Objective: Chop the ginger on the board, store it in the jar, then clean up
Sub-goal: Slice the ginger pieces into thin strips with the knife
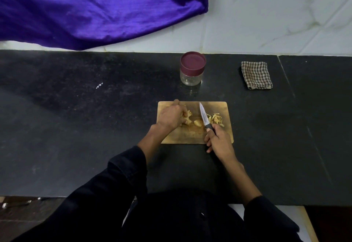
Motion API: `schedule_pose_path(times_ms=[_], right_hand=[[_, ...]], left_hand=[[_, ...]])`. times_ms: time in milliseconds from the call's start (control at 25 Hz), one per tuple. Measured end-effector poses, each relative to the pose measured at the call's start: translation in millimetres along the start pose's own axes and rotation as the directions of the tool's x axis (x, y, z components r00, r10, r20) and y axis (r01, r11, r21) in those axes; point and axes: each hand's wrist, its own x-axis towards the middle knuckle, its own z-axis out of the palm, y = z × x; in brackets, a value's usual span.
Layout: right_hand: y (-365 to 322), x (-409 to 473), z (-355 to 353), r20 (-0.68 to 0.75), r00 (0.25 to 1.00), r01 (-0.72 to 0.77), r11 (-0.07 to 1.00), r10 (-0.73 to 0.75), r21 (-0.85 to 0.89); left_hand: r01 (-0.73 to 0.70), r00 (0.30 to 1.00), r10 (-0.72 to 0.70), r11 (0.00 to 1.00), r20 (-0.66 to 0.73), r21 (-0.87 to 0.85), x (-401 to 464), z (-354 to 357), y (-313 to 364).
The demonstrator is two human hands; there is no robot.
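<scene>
On the wooden board (192, 137) the left hand (170, 117) curls over a knob of ginger (187, 119), the right hand (219, 139) grips the knife (204, 119) (blade between a loose piece (198, 122) and cut strips (216, 119)), while the lidded jar (192, 69) stands behind the board.

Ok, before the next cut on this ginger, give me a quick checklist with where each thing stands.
1. Right hand holds knife by its handle: ok.
2. Left hand steadies ginger: ok.
3. Left fingertips clear of the blade: cannot tell.
4. Cut strips piled right of the blade, out of the way: ok.
5. Board flat on counter: ok.
6. Jar open for storing: not ok, lid on.
</scene>
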Motion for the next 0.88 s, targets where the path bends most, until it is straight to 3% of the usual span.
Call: schedule_pose_path(times_ms=[360,520,600,720,880], right_hand=[[1.8,1.2,0.4,0.002,1.000,-0.015,1.000,0.015,0.007],[0.1,1.3,-0.2,0.002,1.000,-0.007,1.000,0.007,0.009],[-0.2,1.5,0.2,0.004,1.000,-0.009,1.000,0.009,0.009],[0.6,1.6,0.3,-0.004,1.000,-0.009,1.000,0.009,0.006],[0.5,1.9,0.6,-0.001,1.000,-0.005,1.000,0.005,-0.001]], left_hand=[[-0.044,0.998,0.043,0.999,-0.038,-0.029,-2.8,-2.3,-6.1],[-0.033,0.997,0.021,0.984,-0.072,-0.174,-3.3,-2.0,-11.7],[-0.015,0.993,-0.026,0.935,-0.111,-0.354,-5.3,-3.8,-13.1],[0.035,0.987,-0.124,0.781,-0.100,-0.623,-10.3,-9.9,-8.2],[0.139,0.972,-0.234,0.625,-0.013,-0.768,-14.7,-8.1,-3.7]])
